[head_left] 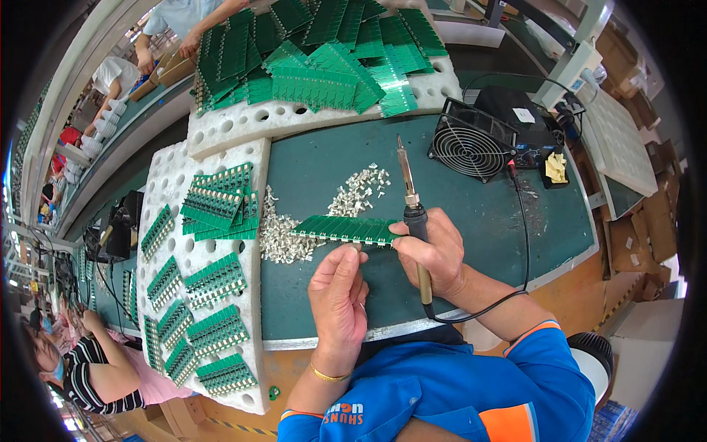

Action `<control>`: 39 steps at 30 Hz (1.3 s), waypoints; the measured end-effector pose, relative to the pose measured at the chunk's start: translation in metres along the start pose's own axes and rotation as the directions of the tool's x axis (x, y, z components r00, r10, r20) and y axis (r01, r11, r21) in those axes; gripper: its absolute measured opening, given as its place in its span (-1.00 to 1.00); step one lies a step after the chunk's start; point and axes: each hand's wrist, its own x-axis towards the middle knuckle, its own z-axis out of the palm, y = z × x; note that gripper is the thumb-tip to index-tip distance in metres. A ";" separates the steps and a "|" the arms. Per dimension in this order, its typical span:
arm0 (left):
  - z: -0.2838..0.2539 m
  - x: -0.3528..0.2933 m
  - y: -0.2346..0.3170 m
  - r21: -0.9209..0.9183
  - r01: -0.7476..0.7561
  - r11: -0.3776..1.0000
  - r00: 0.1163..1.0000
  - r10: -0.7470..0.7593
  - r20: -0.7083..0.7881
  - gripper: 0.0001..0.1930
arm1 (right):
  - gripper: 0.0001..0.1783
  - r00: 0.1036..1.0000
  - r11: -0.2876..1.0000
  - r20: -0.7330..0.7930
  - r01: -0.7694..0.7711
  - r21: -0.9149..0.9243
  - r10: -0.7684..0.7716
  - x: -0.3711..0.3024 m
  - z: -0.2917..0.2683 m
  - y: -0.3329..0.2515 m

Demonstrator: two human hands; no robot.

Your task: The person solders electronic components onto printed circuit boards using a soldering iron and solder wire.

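Observation:
My right hand (pixel 436 254) is wrapped round a soldering iron (pixel 416 221), whose tip points up and away. Its thumb and fingers also grip the right end of a green circuit board strip (pixel 342 227). Small white connectors line the strip's near edge. Just under that edge, my left hand (pixel 340 291) is closed in a pinch, thumb against fingertips; whatever it may hold is too small to make out. Beyond and left of the strip lies a loose heap of small white connectors (pixel 283 236), with a second heap (pixel 359 190) farther back.
White foam trays (pixel 163 188) carry boards with connectors (pixel 217 202) at left and a big pile of green boards (pixel 324 70) at the back. A black fan (pixel 470 146) and soldering station (pixel 519 121) stand at right. The iron's cord (pixel 524 236) loops rightward. Co-workers (pixel 99 361) sit at left.

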 end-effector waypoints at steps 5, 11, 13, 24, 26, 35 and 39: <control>0.011 -0.005 0.004 0.108 0.021 0.994 0.998 -0.014 -0.063 -0.84 | -0.59 0.998 0.998 -0.009 0.062 -0.015 -0.062 0.001 -0.005 -0.003; 0.009 -0.012 0.003 0.164 0.058 0.985 0.998 -0.054 -0.028 -0.84 | -0.64 0.983 0.979 0.046 0.179 -0.096 -0.175 -0.001 -0.017 -0.015; 0.008 -0.015 0.002 0.161 0.086 0.983 0.996 -0.084 -0.022 -0.84 | -0.69 0.974 0.967 0.063 0.222 -0.123 -0.216 -0.004 -0.021 -0.018; -0.003 -0.030 -0.018 0.137 0.291 0.947 0.956 -0.294 0.000 -0.90 | -0.67 0.921 0.948 0.242 0.318 -0.016 -0.305 -0.040 -0.048 -0.026; -0.006 -0.034 -0.019 0.127 0.357 0.925 0.933 -0.360 0.005 -0.90 | -0.68 0.925 0.954 0.245 0.300 0.000 -0.291 -0.046 -0.050 -0.030; -0.013 -0.037 -0.024 0.133 0.426 0.895 0.905 -0.418 -0.080 -0.89 | -0.73 0.922 0.983 0.340 0.180 0.047 -0.185 -0.060 -0.053 -0.040; -0.012 -0.037 -0.025 0.162 0.423 0.891 0.906 -0.411 -0.107 -0.89 | -0.70 0.941 0.987 0.301 0.132 0.094 -0.155 -0.060 -0.051 -0.042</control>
